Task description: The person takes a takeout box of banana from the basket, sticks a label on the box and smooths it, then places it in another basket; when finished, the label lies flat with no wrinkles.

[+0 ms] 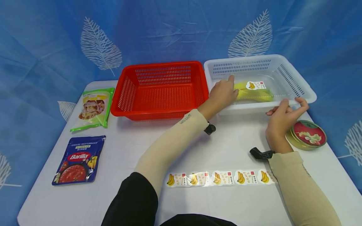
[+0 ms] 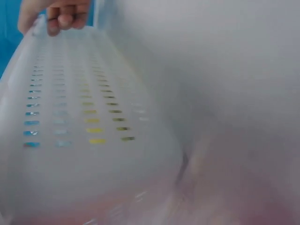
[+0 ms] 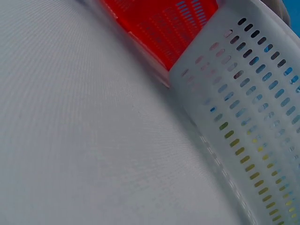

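Observation:
Inside the white basket point(image 1: 240, 110) lies a clear bag of yellow bananas point(image 1: 254, 96) with a banana sticker point(image 1: 255, 85) on top. My left hand point(image 1: 222, 92) reaches over the basket's front side, its thumb beside the bag's left end. Whether its fingers pinch the film is unclear. At the front right rim is my right hand point(image 1: 281, 121), one finger and the thumb spread apart and the other fingers bent below. The left wrist view shows those fingers point(image 2: 68, 18) against the rim, beyond the slotted wall point(image 2: 79, 103).
A red basket point(image 1: 159, 113) touches the white one's left side. Beside my right wrist sits a round tin point(image 1: 308, 135). A green-edged food bag point(image 1: 93, 108) and a blue Barilla pouch point(image 1: 77, 160) lie at left. A strip of banana stickers point(image 1: 220, 179) lies in front.

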`<state>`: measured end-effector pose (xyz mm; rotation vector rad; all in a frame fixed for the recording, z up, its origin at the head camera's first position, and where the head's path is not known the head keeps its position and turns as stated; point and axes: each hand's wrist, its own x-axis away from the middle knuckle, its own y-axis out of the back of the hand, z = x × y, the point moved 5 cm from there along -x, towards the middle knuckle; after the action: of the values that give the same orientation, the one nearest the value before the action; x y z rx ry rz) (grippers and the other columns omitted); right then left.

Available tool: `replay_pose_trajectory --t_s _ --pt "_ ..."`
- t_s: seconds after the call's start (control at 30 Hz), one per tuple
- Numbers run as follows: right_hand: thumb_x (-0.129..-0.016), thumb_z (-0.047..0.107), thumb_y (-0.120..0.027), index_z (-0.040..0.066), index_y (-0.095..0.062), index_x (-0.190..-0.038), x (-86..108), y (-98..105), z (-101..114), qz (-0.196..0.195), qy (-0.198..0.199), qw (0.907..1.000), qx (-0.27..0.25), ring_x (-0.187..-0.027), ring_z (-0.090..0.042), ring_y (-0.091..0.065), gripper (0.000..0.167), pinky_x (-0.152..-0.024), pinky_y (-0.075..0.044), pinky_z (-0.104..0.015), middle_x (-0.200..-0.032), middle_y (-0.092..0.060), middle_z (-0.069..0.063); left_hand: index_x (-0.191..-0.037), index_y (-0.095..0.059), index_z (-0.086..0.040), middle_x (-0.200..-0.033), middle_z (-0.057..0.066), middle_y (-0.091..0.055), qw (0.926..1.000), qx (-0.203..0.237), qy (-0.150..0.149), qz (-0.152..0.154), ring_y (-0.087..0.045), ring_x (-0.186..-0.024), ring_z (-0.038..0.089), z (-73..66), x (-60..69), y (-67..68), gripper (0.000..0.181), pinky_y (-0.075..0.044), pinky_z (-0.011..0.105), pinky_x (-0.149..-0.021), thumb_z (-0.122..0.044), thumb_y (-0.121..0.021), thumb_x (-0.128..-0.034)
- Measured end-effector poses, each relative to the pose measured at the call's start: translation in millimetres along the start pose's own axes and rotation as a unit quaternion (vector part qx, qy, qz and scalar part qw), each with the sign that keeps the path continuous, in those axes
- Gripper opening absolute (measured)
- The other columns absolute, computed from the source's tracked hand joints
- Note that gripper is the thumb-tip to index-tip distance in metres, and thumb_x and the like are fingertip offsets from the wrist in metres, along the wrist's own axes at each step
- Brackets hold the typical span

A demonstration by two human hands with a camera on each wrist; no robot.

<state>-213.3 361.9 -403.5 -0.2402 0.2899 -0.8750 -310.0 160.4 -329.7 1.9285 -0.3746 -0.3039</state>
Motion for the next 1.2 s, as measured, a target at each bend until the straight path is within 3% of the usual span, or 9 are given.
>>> replay_pose_trajectory --t_s 0.17,0.33,0.5,0.6,0.77,0.9,1.03,1.1,1.2 --pt "-0.104 0.024 -0.059 0.021 -0.037 -0.137 -3.0 0.4 -1.3 0.0 0.009 0.9999 0.01 -0.054 -0.016 -0.055 0.04 -0.055 -0.05 -0.018 -0.08 -0.057 -0.007 -0.142 -0.048 -0.015 -0.086 0.002 -0.063 0.9969 -0.003 -0.046 -0.063 -0.062 -0.068 0.014 1.6 5.2 7.5 0.047 -0.05 0.019 -0.057 -0.037 -0.059 -0.1022" --pt "-0.104 0.025 -0.059 0.021 -0.037 -0.137 -3.2 1.4 -4.8 0.0 0.004 1.0 0.006 -0.053 -0.016 -0.055 0.04 -0.055 -0.049 -0.018 -0.08 -0.057 -0.007 -0.144 -0.052 -0.013 -0.088 0.0 -0.07 0.9854 0.118 -0.099 -0.074 -0.062 -0.068 0.008 6.7 23.6 21.0 0.046 -0.048 0.017 -0.059 -0.031 -0.06 -0.1025" --pt "-0.104 0.024 -0.06 0.021 -0.037 -0.137 -3.0 0.7 -5.3 0.004 0.007 1.0 0.002 -0.054 -0.016 -0.055 0.04 -0.055 -0.05 -0.018 -0.081 -0.057 -0.007 -0.14 -0.056 -0.015 -0.101 -0.001 -0.074 0.962 0.234 -0.13 -0.053 -0.062 -0.066 0.009 17.1 59.5 36.5 0.04 -0.049 0.021 -0.061 -0.026 -0.061 -0.101" --pt "-0.104 0.023 -0.059 0.019 -0.039 -0.137 -3.2 -0.1 -2.9 0.002 0.009 0.9999 -0.011 -0.052 -0.016 -0.053 0.038 -0.053 -0.049 -0.018 -0.077 -0.055 -0.008 -0.138 -0.058 -0.015 -0.099 -0.002 -0.074 0.953 0.259 -0.149 -0.046 -0.061 -0.061 0.009 24.4 84.6 42.3 0.039 -0.049 0.024 -0.06 -0.024 -0.063 -0.1003" --pt "-0.105 0.021 -0.058 0.017 -0.043 -0.135 -0.3 -2.1 1.0 0.01 -0.001 0.998 -0.063 -0.048 -0.018 -0.049 0.034 -0.046 -0.047 -0.021 -0.072 -0.049 -0.012 -0.132 -0.063 -0.013 -0.09 -0.005 -0.074 0.9403 0.28 -0.184 -0.063 -0.055 -0.058 0.008 38.5 122.3 48.4 0.034 -0.047 0.024 -0.059 -0.019 -0.066 -0.0982" --pt "-0.104 0.021 -0.058 0.017 -0.046 -0.134 4.2 -4.8 3.8 0.029 0.006 0.9968 -0.074 -0.046 -0.018 -0.048 0.033 -0.044 -0.046 -0.022 -0.069 -0.047 -0.012 -0.129 -0.065 -0.011 -0.088 -0.006 -0.071 0.9332 0.303 -0.178 -0.074 -0.053 -0.059 0.01 54.3 146.3 53.4 0.033 -0.045 0.025 -0.057 -0.016 -0.068 -0.0967" --pt "-0.104 0.02 -0.057 0.017 -0.049 -0.133 6.7 -7.1 4.6 0.034 0.021 0.9979 -0.051 -0.042 -0.017 -0.045 0.03 -0.042 -0.043 -0.021 -0.061 -0.045 -0.011 -0.127 -0.065 -0.012 -0.087 -0.006 -0.069 0.9253 0.329 -0.166 -0.091 -0.058 -0.062 0.01 74.0 167.5 56.3 0.031 -0.049 0.027 -0.059 -0.014 -0.069 -0.0962" --pt "-0.105 0.021 -0.056 0.017 -0.05 -0.133 8.6 -7.8 5.3 0.034 0.037 0.9987 -0.012 -0.043 -0.016 -0.044 0.029 -0.042 -0.041 -0.019 -0.062 -0.045 -0.009 -0.126 -0.066 -0.014 -0.086 -0.007 -0.068 0.9248 0.331 -0.158 -0.101 -0.06 -0.064 0.01 85.2 178.8 56.6 0.03 -0.051 0.028 -0.061 -0.013 -0.069 -0.0965" --pt "-0.106 0.022 -0.052 0.016 -0.052 -0.135 13.2 -9.4 9.0 0.028 0.072 0.9949 0.064 -0.047 -0.013 -0.042 0.029 -0.045 -0.038 -0.017 -0.072 -0.048 -0.003 -0.125 -0.067 -0.016 -0.084 -0.008 -0.068 0.9314 0.311 -0.141 -0.125 -0.058 -0.066 0.009 102.2 196.2 58.0 0.029 -0.051 0.03 -0.062 -0.013 -0.069 -0.0961"
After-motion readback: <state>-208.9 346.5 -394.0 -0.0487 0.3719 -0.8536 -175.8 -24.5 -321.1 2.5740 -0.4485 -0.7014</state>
